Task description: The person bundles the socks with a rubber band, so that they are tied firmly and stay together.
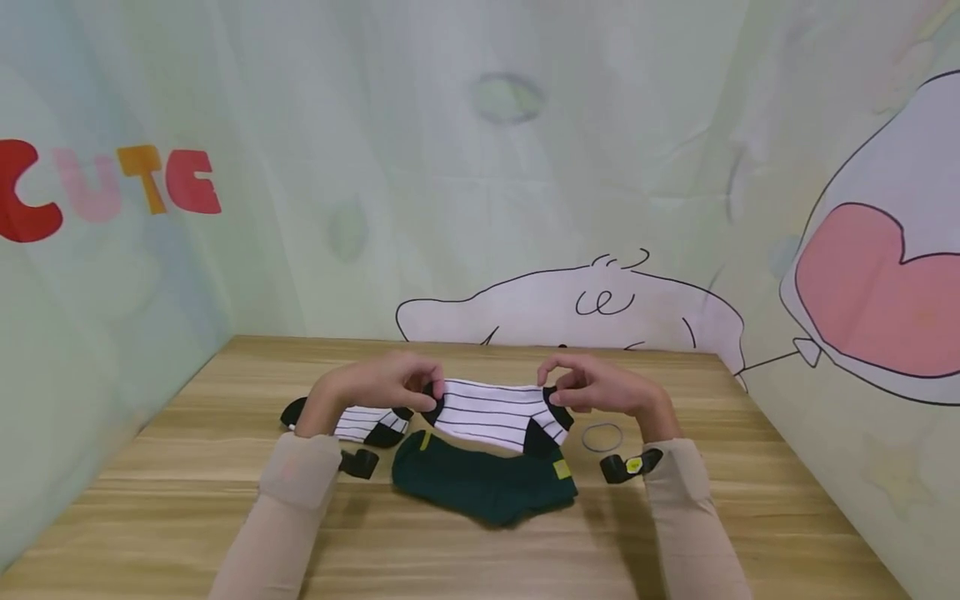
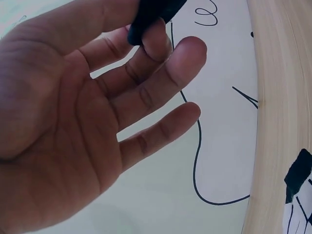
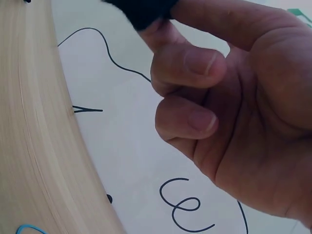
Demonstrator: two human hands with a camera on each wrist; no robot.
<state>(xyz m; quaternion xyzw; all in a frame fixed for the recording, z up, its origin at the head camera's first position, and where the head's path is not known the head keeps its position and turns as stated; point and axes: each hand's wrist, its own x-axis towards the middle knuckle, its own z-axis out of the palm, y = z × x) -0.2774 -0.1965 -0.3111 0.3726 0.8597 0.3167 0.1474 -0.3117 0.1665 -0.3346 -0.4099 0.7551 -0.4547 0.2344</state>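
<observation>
A white ankle sock with thin black stripes (image 1: pixel 487 412) is spread sideways between both hands, above the wooden table. My left hand (image 1: pixel 386 382) pinches its black toe end between thumb and fingers; in the left wrist view the dark fabric (image 2: pixel 156 17) shows at those fingertips. At the other end, my right hand (image 1: pixel 603 385) pinches the black cuff (image 3: pixel 144 9). The sock's black heel hangs at its lower right. Directly in front of it, a dark green sock with yellow patches (image 1: pixel 480 483) lies flat on the table.
A second striped sock (image 1: pixel 363 423) lies on the table (image 1: pixel 187 467) at left, partly hidden behind the left wrist. A thin bluish loop (image 1: pixel 602 437) lies near the right wrist. Printed cloth walls (image 1: pixel 465 208) stand round the table's back and sides.
</observation>
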